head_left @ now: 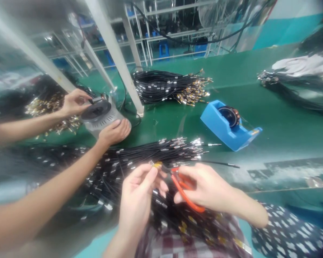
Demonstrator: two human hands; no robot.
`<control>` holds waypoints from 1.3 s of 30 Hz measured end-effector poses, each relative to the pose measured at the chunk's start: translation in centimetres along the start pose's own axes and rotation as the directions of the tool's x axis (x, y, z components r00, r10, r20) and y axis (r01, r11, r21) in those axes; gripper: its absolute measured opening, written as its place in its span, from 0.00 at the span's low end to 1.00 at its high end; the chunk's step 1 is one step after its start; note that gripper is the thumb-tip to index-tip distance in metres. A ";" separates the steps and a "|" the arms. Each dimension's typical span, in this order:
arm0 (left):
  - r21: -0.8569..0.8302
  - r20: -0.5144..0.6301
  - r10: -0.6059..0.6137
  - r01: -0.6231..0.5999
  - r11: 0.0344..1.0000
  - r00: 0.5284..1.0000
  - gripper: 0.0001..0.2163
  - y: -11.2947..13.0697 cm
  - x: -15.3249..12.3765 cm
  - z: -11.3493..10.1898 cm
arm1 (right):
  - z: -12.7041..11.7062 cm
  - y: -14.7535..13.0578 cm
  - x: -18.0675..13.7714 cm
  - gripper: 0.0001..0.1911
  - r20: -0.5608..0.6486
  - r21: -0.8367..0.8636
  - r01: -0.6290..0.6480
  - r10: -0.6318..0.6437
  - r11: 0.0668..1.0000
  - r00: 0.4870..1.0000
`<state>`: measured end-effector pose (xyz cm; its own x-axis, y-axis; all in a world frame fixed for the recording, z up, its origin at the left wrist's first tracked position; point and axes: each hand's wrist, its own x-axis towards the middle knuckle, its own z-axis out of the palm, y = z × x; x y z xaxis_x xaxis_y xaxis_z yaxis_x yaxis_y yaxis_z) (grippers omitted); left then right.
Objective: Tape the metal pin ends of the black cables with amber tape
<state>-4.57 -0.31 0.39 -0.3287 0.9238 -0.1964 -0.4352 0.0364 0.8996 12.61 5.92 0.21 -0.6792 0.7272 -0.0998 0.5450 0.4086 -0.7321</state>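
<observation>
Between the thumb and fingertips of my left hand is a cable end with yellow tape and a small metal connector. My right hand grips orange-handled pliers, whose dark jaws point left and meet or nearly meet the taped end. I cannot tell whether the jaws close on it. Below both hands, more black cables with yellow-taped ends lie across my lap. Just beyond my fingers a bundle of black cables rests along the table edge, silver tips pointing right.
A blue tape dispenser stands on the green table. Behind lies another cable bundle. At left, a co-worker's hands hold a grey machine with a dark round top. A white post rises nearby; cables lie far right.
</observation>
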 end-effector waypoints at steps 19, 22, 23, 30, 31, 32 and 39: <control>0.027 0.002 0.021 -0.021 0.999 1.000 0.05 0.1 -0.2 0.1 | 0.4 -0.5 0.1 0.18 -0.042 0.014 -0.034 0.035 0.999 0.999; 0.030 -0.012 0.023 -0.022 0.999 1.000 0.05 0.1 -0.3 0.1 | 0.4 -0.4 0.1 0.17 -0.033 0.030 -0.028 0.028 0.999 0.999; 0.029 -0.017 0.024 -0.024 0.999 1.000 0.05 0.1 -0.4 0.1 | 0.4 -0.3 0.1 0.17 -0.028 0.034 -0.024 0.025 0.999 0.999; 0.020 -0.016 0.049 -0.048 0.999 0.999 0.05 -0.1 -0.3 0.0 | 0.1 -0.2 -0.2 0.20 -0.015 0.014 0.005 -0.005 1.000 1.000; 0.023 -0.016 0.049 -0.049 0.999 0.999 0.05 -0.1 -0.2 0.0 | 0.0 -0.3 -0.2 0.19 -0.013 0.018 0.011 -0.011 1.000 1.000; 0.024 -0.016 0.048 -0.048 0.999 0.999 0.05 -0.1 -0.2 0.0 | 0.0 -0.3 -0.2 0.19 -0.014 0.022 0.016 -0.016 1.000 1.000; 0.041 -0.018 0.031 -0.030 0.999 0.999 0.06 -0.1 -0.4 0.2 | -0.1 -0.6 0.1 0.13 -0.039 0.048 0.025 -0.023 0.999 0.999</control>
<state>-4.19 -0.58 0.45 -0.3576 0.9173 -0.1754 -0.3904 0.0238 0.9203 12.26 5.74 0.69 -0.6718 0.7386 -0.0563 0.5039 0.4000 -0.7656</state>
